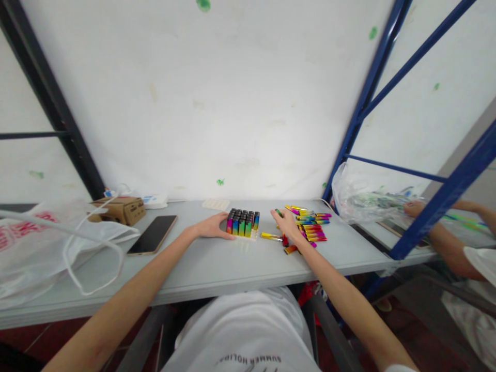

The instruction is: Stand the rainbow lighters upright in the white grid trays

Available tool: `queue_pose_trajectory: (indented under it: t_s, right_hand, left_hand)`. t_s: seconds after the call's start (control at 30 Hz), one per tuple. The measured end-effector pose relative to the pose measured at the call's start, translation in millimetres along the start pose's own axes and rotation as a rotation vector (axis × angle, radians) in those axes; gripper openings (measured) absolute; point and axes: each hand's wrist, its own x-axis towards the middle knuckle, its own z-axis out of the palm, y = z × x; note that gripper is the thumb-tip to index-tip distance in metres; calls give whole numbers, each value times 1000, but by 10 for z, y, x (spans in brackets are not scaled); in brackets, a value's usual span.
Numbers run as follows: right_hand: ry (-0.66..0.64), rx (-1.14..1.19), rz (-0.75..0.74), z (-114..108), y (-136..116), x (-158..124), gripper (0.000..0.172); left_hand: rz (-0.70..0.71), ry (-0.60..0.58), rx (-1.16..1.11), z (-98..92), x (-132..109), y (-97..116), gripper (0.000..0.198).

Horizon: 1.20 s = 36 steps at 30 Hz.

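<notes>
Only lighter tip (278, 212) above right hand (287, 224).

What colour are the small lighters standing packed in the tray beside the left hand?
The upright lighters have rainbow-gradient bodies and black tops; head view.

Bright, even light washes the white wall (232, 103) above my table (217, 268); shadows are faint, the wide lens bows the blue posts (364, 98), and my left hand (212, 226) looks soft.
</notes>
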Motion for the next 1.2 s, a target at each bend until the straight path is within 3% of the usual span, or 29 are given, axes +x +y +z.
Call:
queue_pose_trajectory:
  t_s: [0.23, 0.4, 0.53, 0.67, 0.83, 1.07, 1.2]
  right_hand:
    - [25, -35, -101, -2, -17, -39, 43]
    - [-157, 50, -182, -25, -108, -91, 42]
    - [-144, -106, -335, -37, -134, -107, 51]
    - [-205, -221, -284, -41, -185, -132, 59]
    - [-226, -167, -228, 27, -240, -163, 52]
    - [-344, -594, -348, 149, -269, -97, 44]
    - [-360, -702, -339, 165, -355, -49, 46]
  left_hand:
    - [-4, 4, -8, 15, 7, -31, 96]
    - [1, 5, -17, 16, 6, -23, 95]
    - [12, 9, -25, 24, 4, -22, 95]
    - [7, 10, -29, 34, 7, -39, 96]
    - [6, 15, -43, 42, 10, -48, 96]
    - [3, 7, -45, 48, 16, -39, 96]
    - [15, 6, -45, 46, 20, -36, 92]
